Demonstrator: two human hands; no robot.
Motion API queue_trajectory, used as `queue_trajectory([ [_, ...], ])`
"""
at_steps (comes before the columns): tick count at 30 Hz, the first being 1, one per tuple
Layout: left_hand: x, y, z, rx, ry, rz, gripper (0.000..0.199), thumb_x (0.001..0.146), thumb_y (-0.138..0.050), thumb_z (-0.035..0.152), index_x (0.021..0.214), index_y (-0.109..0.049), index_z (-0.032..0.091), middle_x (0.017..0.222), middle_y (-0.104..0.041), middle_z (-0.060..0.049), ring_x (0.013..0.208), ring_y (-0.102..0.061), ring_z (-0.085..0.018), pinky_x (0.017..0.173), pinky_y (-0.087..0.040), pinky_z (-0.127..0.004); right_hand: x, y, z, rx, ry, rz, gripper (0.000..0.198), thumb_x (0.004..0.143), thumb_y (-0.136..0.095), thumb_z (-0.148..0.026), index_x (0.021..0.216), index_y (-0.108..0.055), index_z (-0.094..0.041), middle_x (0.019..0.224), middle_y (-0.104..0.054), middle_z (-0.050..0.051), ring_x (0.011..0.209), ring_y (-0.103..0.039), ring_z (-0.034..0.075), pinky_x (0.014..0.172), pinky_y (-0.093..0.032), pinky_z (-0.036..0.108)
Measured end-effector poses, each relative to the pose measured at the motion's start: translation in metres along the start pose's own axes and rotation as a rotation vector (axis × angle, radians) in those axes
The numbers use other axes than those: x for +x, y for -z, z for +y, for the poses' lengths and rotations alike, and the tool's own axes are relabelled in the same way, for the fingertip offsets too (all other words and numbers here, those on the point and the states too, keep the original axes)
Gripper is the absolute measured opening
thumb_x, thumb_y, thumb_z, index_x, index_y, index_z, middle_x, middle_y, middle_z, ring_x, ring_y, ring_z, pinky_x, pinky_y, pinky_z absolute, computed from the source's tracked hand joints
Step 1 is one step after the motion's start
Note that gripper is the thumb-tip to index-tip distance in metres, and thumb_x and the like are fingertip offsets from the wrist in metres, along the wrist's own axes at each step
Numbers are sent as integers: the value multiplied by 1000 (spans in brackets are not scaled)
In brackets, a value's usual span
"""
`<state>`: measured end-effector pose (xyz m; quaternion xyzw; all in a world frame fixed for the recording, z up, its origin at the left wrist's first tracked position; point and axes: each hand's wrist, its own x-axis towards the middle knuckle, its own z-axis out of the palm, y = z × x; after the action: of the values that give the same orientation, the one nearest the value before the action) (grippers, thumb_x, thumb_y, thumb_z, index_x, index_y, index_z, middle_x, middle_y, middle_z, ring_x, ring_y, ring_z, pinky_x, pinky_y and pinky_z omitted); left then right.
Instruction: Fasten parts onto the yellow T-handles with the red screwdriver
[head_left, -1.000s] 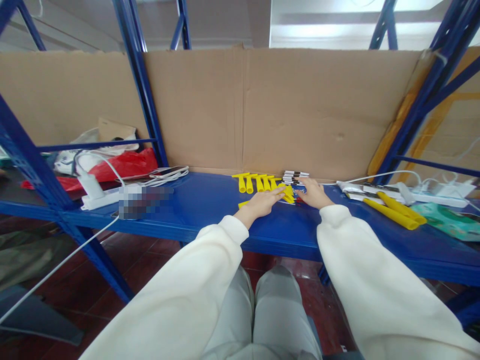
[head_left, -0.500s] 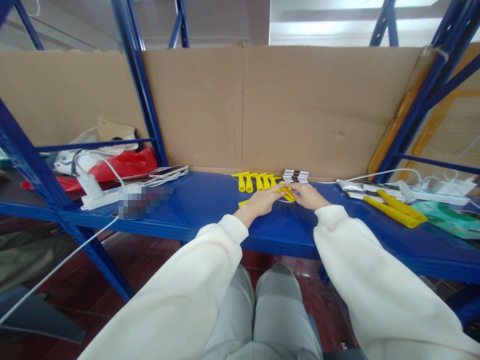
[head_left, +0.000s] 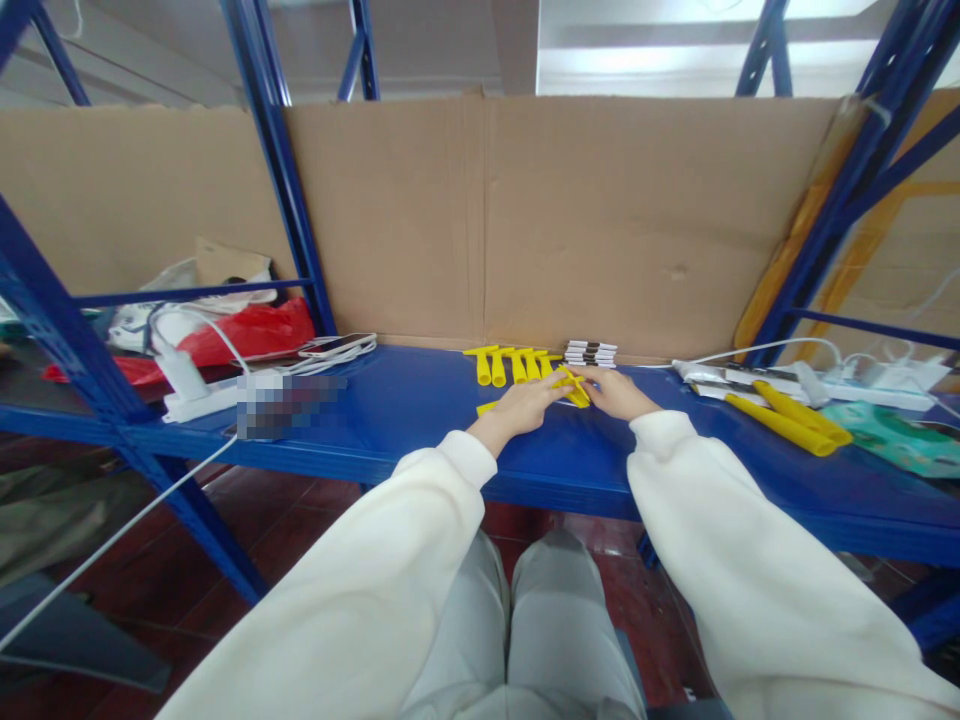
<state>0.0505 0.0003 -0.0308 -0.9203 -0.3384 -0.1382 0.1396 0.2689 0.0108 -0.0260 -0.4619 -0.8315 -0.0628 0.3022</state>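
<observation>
Between my two hands, low over the shelf top, is a yellow tube-like piece (head_left: 577, 391). My left hand (head_left: 521, 405) reaches in from the left with its fingertips closed on this piece. From the right, my right hand (head_left: 619, 392) pinches the same piece with curled fingers. Just behind my left hand stands a row of yellow T-shaped tubes (head_left: 519, 367), their round hollow ends facing me. Part of another yellow piece (head_left: 486, 407) shows beside my left wrist; the rest is hidden. A stack of small white and black packs (head_left: 591, 353) lies behind my right hand.
On the blue shelf (head_left: 420, 400), two long yellow tubes (head_left: 787, 420) lie at the right by a green packet (head_left: 889, 435) and white cables. A white power strip (head_left: 217, 392) and a red bag (head_left: 251, 328) are at the left. Cardboard (head_left: 585, 220) walls off the back.
My hands stay in nearly the same place. The yellow piece between them shifts slightly and shows a little more of itself.
</observation>
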Motion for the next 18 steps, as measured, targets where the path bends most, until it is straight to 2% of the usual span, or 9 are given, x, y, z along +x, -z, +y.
queue_trajectory([
  [4, 1, -1, -1, -7, -6, -12, 68, 93, -42, 2, 154, -48, 29, 164, -41, -6, 139, -55, -20, 110, -48, -32, 1, -1, 3, 77, 11, 15, 50, 85, -54, -5, 126, -75, -26, 131, -72, 4, 124, -67, 25, 110, -51, 42],
  [9, 0, -3, -2, -26, -10, 3, 74, 92, -43, 1, 160, -37, 31, 168, -35, -5, 142, -52, -20, 112, -46, -33, 1, -2, 5, 205, -5, 14, 49, 81, -58, -5, 122, -77, -24, 121, -77, 5, 116, -71, 24, 105, -55, 41],
  [12, 1, -5, -3, -32, -9, 8, 75, 92, -42, 1, 161, -34, 29, 169, -31, -6, 143, -50, -21, 112, -46, -33, 0, -2, 2, 258, -23, 16, 44, 81, -63, -10, 120, -78, -25, 122, -77, 5, 111, -73, 25, 102, -57, 41],
  [18, 3, -9, -5, -34, -35, 24, 74, 91, -42, 1, 161, -34, 24, 167, -36, -8, 148, -44, -19, 114, -43, -31, 2, -5, 3, 303, -10, 51, 29, 83, -67, -20, 108, -81, -23, 115, -79, 7, 109, -73, 27, 97, -59, 42],
])
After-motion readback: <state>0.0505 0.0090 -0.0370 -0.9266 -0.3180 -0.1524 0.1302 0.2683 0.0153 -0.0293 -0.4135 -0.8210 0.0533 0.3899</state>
